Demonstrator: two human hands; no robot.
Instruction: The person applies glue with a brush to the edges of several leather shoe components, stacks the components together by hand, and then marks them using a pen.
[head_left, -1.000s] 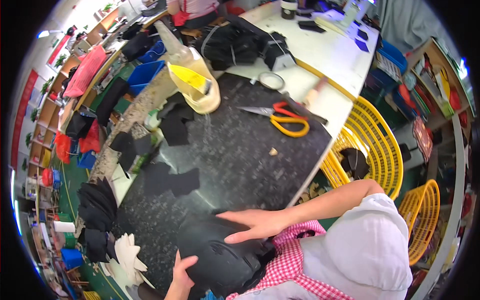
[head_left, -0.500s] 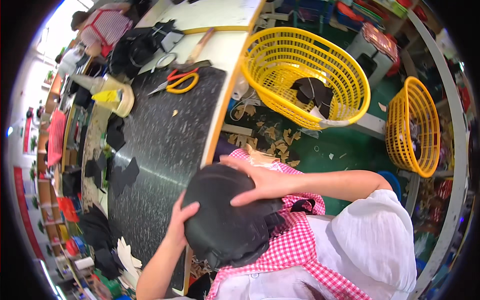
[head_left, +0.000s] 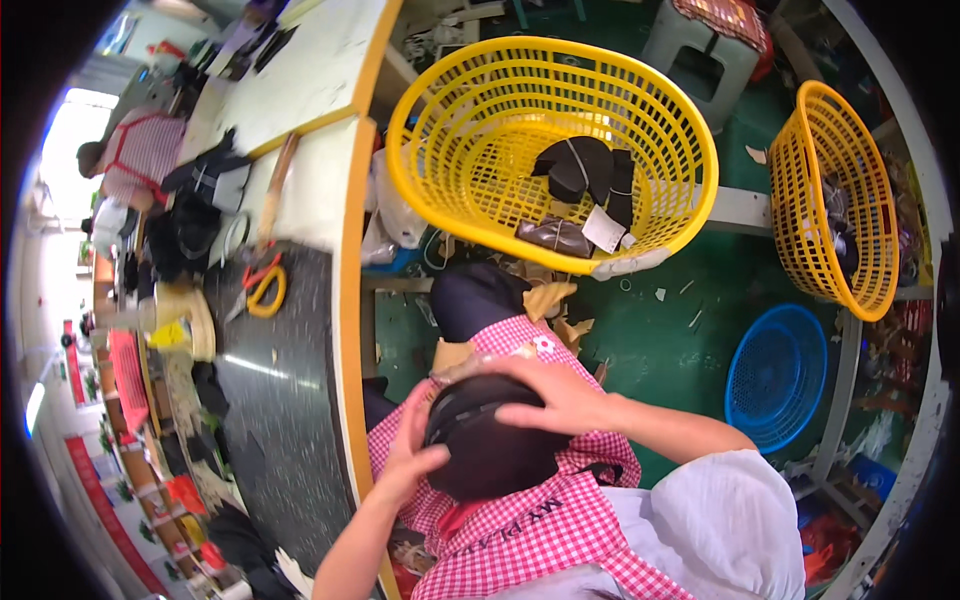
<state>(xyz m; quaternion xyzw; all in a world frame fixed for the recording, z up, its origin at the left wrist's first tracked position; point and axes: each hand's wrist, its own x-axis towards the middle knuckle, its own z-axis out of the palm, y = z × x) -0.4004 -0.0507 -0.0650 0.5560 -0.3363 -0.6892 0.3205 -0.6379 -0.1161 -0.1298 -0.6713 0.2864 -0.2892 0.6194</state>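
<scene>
Over my lap I hold a rounded black bundle of soft, leather-like pieces (head_left: 490, 455) between both hands. My left hand (head_left: 407, 450) wraps its left side, with the thumb over the top face. Across its far right edge lies my right hand (head_left: 550, 395), the thumb pressed on the upper face and the fingers curled behind, partly hidden. Layered edges show on the bundle's far side. Under it is my pink checked apron (head_left: 540, 535), with tan scraps (head_left: 452, 355) near the far side of my lap.
A dark-topped workbench (head_left: 290, 400) on my left carries orange-handled scissors (head_left: 266, 291) and a cream container (head_left: 195, 325). Ahead, a yellow basket (head_left: 440, 215) holds tied black pieces (head_left: 585, 170). Another yellow basket (head_left: 790, 215) and a blue basket (head_left: 735, 370) are right. A person (head_left: 145, 150) works far left.
My view has swung to the right. The black bundle has come away from the bench edge to over my lap and tilted, its layered far edge now showing. Both hands still hold it.
</scene>
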